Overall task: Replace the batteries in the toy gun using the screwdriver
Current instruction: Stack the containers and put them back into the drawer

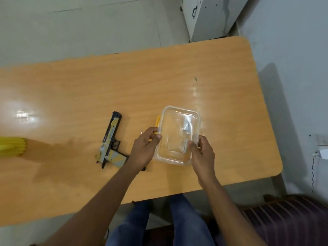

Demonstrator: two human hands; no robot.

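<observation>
A wooden table [124, 86] with rounded corners stands on a pale tiled floor [79, 23]; a grey metal cabinet [209, 16] sits beyond the far right corner. Glare from overhead light falls on the left part of the tabletop.

The toy gun [111, 141] lies flat on the table, left of centre, muzzle pointing away from the person and grip toward the near edge. Its body is grey with yellow patches and a dark muzzle end. It is untouched by either hand.

A clear plastic container [177, 135], rectangular with rounded corners, rests on the table to the right of the toy gun. Its contents are blurred; a small pale item shows through the plastic near the middle, and its identity cannot be determined.

The left hand [144, 148] grips the container's left side, fingers curled over the rim. The right hand [202, 153] grips the right side, thumb and fingers pinching the rim. A yellow object [157, 121] protrudes from behind the container's left edge, just beyond the left hand; whether it is the screwdriver cannot be confirmed.

A yellow ribbed item [13, 146] lies at the table's left edge. The person's legs, in blue jeans [184, 217], show below the near edge.
</observation>
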